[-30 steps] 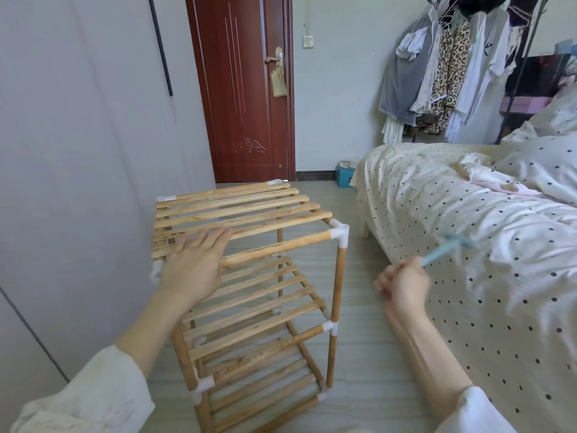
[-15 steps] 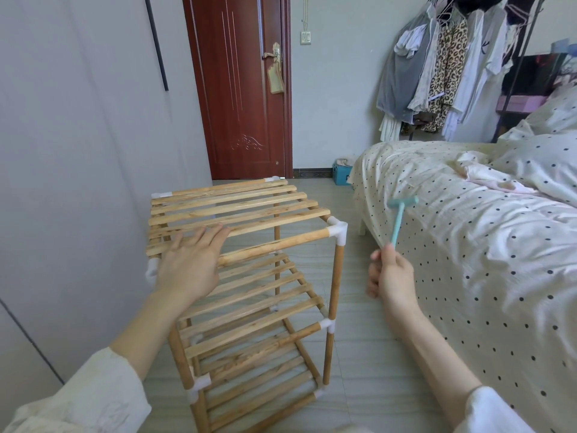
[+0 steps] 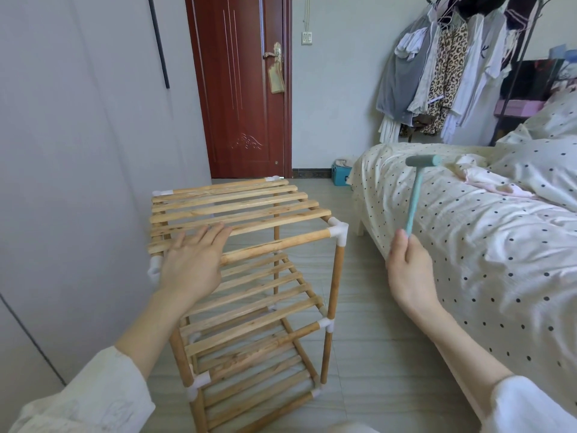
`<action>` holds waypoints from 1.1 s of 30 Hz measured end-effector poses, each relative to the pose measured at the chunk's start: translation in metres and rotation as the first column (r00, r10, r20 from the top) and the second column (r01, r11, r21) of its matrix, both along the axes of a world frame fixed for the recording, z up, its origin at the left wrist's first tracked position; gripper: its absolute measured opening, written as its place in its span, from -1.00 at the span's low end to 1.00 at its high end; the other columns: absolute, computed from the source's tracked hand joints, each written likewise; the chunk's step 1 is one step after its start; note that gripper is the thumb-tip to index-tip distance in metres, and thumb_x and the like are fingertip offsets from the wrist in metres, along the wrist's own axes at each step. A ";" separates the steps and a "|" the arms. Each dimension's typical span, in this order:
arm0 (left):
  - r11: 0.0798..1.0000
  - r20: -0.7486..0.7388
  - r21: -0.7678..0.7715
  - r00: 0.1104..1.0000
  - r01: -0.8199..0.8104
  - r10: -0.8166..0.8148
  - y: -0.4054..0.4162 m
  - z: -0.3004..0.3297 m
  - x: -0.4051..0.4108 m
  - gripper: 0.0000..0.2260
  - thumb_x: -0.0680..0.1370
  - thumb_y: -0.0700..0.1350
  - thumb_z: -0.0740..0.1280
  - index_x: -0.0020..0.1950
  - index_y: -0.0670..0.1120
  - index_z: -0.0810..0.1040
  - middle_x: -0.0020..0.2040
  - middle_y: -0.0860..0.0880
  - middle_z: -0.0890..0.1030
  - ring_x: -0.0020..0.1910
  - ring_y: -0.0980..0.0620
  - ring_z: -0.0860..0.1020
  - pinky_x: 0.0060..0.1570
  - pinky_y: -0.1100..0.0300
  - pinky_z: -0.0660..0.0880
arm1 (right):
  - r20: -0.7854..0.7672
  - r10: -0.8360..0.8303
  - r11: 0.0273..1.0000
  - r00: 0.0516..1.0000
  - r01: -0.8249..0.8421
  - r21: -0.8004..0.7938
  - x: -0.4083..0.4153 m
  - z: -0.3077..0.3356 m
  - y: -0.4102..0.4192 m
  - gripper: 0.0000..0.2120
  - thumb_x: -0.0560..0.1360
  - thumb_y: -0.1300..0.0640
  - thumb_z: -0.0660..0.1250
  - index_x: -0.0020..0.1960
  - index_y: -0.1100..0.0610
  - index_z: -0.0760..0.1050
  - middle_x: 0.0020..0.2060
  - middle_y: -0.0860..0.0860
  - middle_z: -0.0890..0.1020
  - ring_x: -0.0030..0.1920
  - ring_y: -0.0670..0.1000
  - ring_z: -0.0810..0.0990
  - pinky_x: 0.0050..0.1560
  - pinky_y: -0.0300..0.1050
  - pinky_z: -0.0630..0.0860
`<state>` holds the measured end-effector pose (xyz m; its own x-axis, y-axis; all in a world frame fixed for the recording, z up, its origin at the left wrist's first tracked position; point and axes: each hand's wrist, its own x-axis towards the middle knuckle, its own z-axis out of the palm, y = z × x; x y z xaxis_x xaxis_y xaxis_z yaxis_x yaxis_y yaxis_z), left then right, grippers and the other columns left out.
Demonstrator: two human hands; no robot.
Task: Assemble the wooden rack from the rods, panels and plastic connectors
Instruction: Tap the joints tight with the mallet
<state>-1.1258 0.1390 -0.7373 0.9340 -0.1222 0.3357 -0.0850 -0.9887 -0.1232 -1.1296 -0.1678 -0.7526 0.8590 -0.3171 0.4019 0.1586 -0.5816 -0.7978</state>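
Head view showed our left hand [image 3: 193,264] pressed flat, fingers straight, on the rack [image 3: 246,276] standing on the floor, right-hand [image 3: 409,270] fingers gripping the raised hammer [image 3: 416,195]; we judged short square taps on the corner connector [image 3: 337,232] best.

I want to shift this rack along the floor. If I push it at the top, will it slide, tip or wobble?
The rack stands taller than it is deep on smooth floor tiles, so a high push may tip it; push low. Open slats and thin rods suggest it is light. Push-fit plastic connectors may let it rack slightly; the left hand resting on top would steady it.
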 end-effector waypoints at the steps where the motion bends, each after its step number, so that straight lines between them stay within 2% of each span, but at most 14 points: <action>1: 1.000 0.002 -0.007 1.000 0.002 -0.002 0.000 0.000 0.000 -0.35 0.51 -0.26 0.15 0.54 0.01 -0.02 0.55 0.06 0.04 0.51 0.06 0.07 0.47 -0.01 0.01 | -0.156 0.042 0.995 0.987 -0.055 -0.081 0.000 -0.006 0.001 -0.61 0.63 -0.02 -0.03 -0.32 0.10 0.25 -0.33 0.10 0.47 -0.28 0.13 0.41 -0.18 -0.02 0.37; 2: 1.000 0.004 -0.001 1.000 0.000 0.000 0.001 0.000 0.000 -0.35 0.52 -0.25 0.15 0.54 0.02 -0.02 0.55 0.06 0.04 0.51 0.06 0.07 0.47 0.00 0.01 | -0.319 0.067 0.981 0.946 -0.120 -0.151 -0.001 -0.014 0.001 -0.60 0.63 -0.04 -0.02 -0.32 0.10 0.26 -0.30 0.10 0.48 -0.27 0.13 0.42 -0.18 -0.05 0.36; 4: 1.000 0.007 0.018 1.000 -0.006 0.006 0.000 -0.002 -0.001 -0.36 0.52 -0.24 0.14 0.54 0.03 -0.04 0.55 0.07 0.03 0.51 0.08 0.06 0.47 0.01 0.01 | -0.337 0.062 0.985 0.939 -0.112 -0.134 0.001 -0.016 -0.007 -0.58 0.63 -0.03 0.00 -0.33 0.13 0.29 -0.33 0.09 0.48 -0.26 0.13 0.43 -0.21 -0.07 0.34; 7: 1.000 0.029 0.017 1.000 0.000 0.000 -0.001 -0.002 0.000 -0.36 0.52 -0.23 0.15 0.54 0.03 -0.03 0.55 0.08 0.04 0.51 0.09 0.07 0.47 0.02 0.02 | 0.068 -0.062 0.995 0.996 0.056 0.085 -0.005 0.000 -0.010 -0.59 0.64 0.01 -0.02 -0.32 0.14 0.28 -0.39 0.10 0.45 -0.30 0.13 0.41 -0.22 -0.04 0.32; 8: 1.000 0.030 0.024 1.000 0.004 -0.005 -0.001 -0.001 -0.001 -0.36 0.52 -0.23 0.15 0.54 0.03 -0.03 0.55 0.08 0.05 0.51 0.09 0.07 0.47 0.02 0.02 | 0.081 -0.052 0.996 0.995 0.045 0.077 -0.005 0.001 -0.008 -0.61 0.64 0.00 -0.04 -0.31 0.12 0.28 -0.39 0.09 0.44 -0.31 0.12 0.40 -0.22 -0.03 0.33; 11: 1.000 0.024 0.027 1.000 -0.003 0.002 -0.001 -0.001 -0.001 -0.36 0.51 -0.24 0.15 0.54 0.02 -0.03 0.55 0.07 0.06 0.51 0.09 0.07 0.47 0.02 0.03 | -0.432 0.050 0.978 0.901 -0.132 -0.161 -0.002 -0.013 -0.001 -0.61 0.64 -0.05 -0.03 -0.11 0.19 0.41 -0.30 0.08 0.49 -0.29 0.12 0.47 -0.23 -0.09 0.42; 12: 1.000 0.022 0.029 1.000 -0.006 0.006 -0.001 -0.002 0.000 -0.36 0.51 -0.24 0.15 0.54 0.02 -0.03 0.55 0.07 0.05 0.51 0.09 0.07 0.47 0.01 0.03 | -0.452 0.063 0.973 0.890 -0.155 -0.169 0.001 -0.009 -0.003 -0.60 0.63 -0.06 -0.01 -0.09 0.21 0.44 -0.28 0.09 0.50 -0.27 0.12 0.48 -0.22 -0.11 0.41; 16: 1.000 0.033 0.006 0.999 0.004 -0.004 -0.002 -0.002 0.001 -0.34 0.49 -0.26 0.16 0.54 0.03 0.00 0.54 0.07 0.09 0.50 0.09 0.10 0.45 0.01 0.06 | 0.106 -0.031 0.995 0.994 0.020 0.097 0.000 0.017 -0.003 -0.60 0.63 0.00 -0.01 -0.34 0.09 0.26 -0.41 0.05 0.43 -0.30 0.11 0.40 -0.20 -0.05 0.33; 17: 1.000 0.033 0.010 0.999 0.008 -0.008 -0.002 -0.002 0.000 -0.34 0.49 -0.25 0.16 0.54 0.03 0.01 0.54 0.07 0.09 0.50 0.09 0.10 0.45 0.01 0.07 | 0.096 -0.018 0.997 0.995 0.011 0.075 -0.001 0.015 -0.002 -0.61 0.63 -0.01 -0.04 -0.33 0.08 0.26 -0.39 0.06 0.44 -0.31 0.10 0.40 -0.19 -0.04 0.35; 20: 1.000 0.024 0.025 1.000 -0.005 0.004 -0.002 -0.003 -0.001 -0.35 0.50 -0.22 0.17 0.54 0.02 -0.01 0.54 0.06 0.09 0.50 0.08 0.10 0.46 0.00 0.06 | -0.404 0.075 0.960 0.911 -0.176 -0.218 -0.003 -0.021 -0.001 -0.61 0.63 -0.04 -0.01 -0.29 0.10 0.29 -0.34 0.05 0.46 -0.35 0.06 0.40 -0.22 -0.08 0.36; 21: 1.000 0.020 0.022 1.000 -0.003 0.002 -0.002 -0.004 -0.001 -0.36 0.51 -0.20 0.17 0.54 0.02 -0.01 0.54 0.06 0.08 0.50 0.08 0.10 0.46 0.01 0.05 | -0.465 0.079 0.949 0.882 -0.209 -0.235 -0.004 -0.029 -0.004 -0.61 0.63 -0.04 0.01 -0.31 0.10 0.27 -0.37 0.02 0.43 -0.38 0.02 0.38 -0.28 -0.09 0.33; 26: 0.999 0.006 0.005 0.999 0.050 -0.050 0.000 -0.001 0.001 -0.40 0.52 0.01 0.14 0.53 0.06 0.02 0.54 0.04 0.09 0.50 0.05 0.09 0.46 0.04 0.04 | -0.284 0.109 0.971 0.953 -0.163 -0.176 -0.022 -0.040 -0.003 -0.60 0.62 0.00 0.08 -0.34 0.14 0.27 -0.46 0.00 0.40 -0.43 0.01 0.33 -0.37 -0.08 0.26; 29: 0.991 0.033 0.052 0.991 0.124 -0.126 0.004 -0.004 -0.005 -0.41 0.45 0.11 0.06 0.50 0.06 0.19 0.50 0.01 0.24 0.46 0.00 0.23 0.40 0.04 0.17 | -0.302 0.165 0.937 0.939 -0.245 -0.249 -0.034 -0.051 0.003 -0.70 0.58 0.02 0.20 -0.29 0.09 0.45 -0.48 -0.03 0.45 -0.45 -0.05 0.40 -0.41 -0.20 0.30; 33: 0.957 0.070 -0.103 0.962 0.270 -0.264 -0.001 -0.012 -0.022 -0.48 0.47 0.13 0.02 0.39 0.07 0.40 0.31 0.06 0.51 0.27 0.00 0.49 0.20 0.03 0.39 | -0.347 0.248 0.896 0.904 -0.351 -0.273 -0.042 -0.052 0.004 -0.90 0.51 0.07 0.35 -0.05 0.04 0.62 -0.23 0.05 0.65 -0.17 0.03 0.60 -0.12 -0.09 0.50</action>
